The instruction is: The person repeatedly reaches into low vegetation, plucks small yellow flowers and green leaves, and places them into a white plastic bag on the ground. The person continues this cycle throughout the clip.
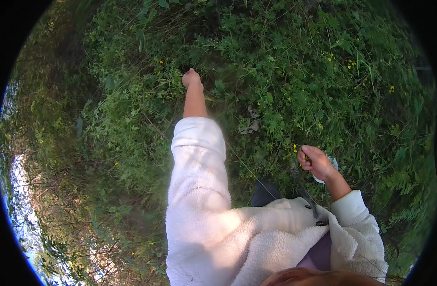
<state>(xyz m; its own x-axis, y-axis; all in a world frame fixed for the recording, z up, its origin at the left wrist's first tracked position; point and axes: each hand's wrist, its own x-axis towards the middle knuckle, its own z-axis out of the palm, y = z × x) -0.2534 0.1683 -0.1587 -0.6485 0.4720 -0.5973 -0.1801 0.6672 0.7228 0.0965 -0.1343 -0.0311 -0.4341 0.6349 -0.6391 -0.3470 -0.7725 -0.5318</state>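
Observation:
My left hand (192, 78) reaches far forward into leafy green plants (172, 82). Its fingers are curled away from view, so I cannot see whether they grip a stem. Closer to my body, on the right, my right hand (316, 162) is curled into a loose fist. Small yellow flowers (307, 158) show between its fingers. Another yellow bloom (294, 146) is just beyond the fingertips. Behind the right wrist a white object (334, 163) is partly hidden; its kind is unclear.
Dense undergrowth (293, 78) with scattered yellow blossoms (350, 64) surrounds me. Dry, pale leaves (252, 125) lie between both arms. Thin twigs (54, 221) and bright gaps stand at the lower left. My fleece jacket (200, 200) spans the lower middle, above a dark grey garment (265, 193).

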